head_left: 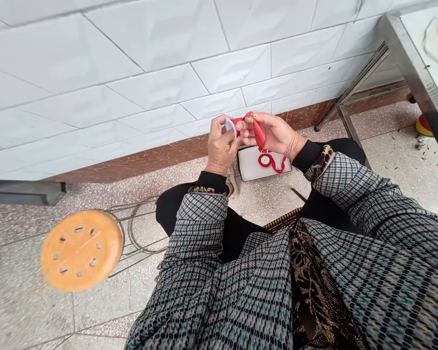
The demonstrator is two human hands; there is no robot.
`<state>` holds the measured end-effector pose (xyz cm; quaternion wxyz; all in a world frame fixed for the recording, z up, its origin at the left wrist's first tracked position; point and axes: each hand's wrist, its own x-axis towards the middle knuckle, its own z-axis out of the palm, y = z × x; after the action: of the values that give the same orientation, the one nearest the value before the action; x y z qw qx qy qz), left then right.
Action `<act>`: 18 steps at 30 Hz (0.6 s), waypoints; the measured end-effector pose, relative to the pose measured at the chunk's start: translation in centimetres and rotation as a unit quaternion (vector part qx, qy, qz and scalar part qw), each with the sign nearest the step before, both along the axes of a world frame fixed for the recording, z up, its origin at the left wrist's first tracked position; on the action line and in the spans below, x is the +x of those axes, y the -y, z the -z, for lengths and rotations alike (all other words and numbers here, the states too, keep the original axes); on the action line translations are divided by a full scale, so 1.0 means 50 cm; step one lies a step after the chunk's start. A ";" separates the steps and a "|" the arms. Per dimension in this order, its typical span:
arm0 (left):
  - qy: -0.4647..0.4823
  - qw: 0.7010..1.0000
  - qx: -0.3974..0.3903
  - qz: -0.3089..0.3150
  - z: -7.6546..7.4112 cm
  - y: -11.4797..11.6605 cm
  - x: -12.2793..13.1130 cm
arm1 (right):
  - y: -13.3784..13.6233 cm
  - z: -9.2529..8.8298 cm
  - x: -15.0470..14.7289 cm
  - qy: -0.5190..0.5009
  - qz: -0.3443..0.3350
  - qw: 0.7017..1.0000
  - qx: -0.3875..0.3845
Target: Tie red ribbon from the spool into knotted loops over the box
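Nearest, below and left of the left hand, a round orange stool seat with holes stands on the speckled floor tiles. The left hand is closed around a small white ring-shaped part, and the right hand, just beside it with fingertips touching, pinches a soft red rubbery piece joined to that ring. Just beyond and under both hands, a white square box on the floor holds red loops against the white-tiled wall.
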<state>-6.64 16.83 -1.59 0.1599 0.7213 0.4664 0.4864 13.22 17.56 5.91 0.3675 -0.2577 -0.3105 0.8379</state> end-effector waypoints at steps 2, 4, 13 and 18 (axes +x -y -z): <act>-0.007 1.000 -0.011 -0.007 0.006 -0.001 0.000 | -0.002 -0.002 0.001 -0.004 0.008 1.000 -0.018; -0.014 1.000 -0.011 -0.009 0.011 -0.001 0.000 | -0.005 -0.006 0.002 -0.015 0.017 0.999 -0.036; -0.053 0.997 0.037 0.033 0.014 0.001 -0.001 | -0.015 -0.012 0.013 -0.086 0.015 0.992 -0.095; -0.062 0.997 0.021 0.048 0.016 -0.004 -0.003 | -0.014 -0.022 0.019 -0.100 0.013 0.987 -0.122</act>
<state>-6.78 17.03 -2.41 0.1386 0.7745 0.4301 0.4425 14.19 18.28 6.99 0.3735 -0.2189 -0.1645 0.8863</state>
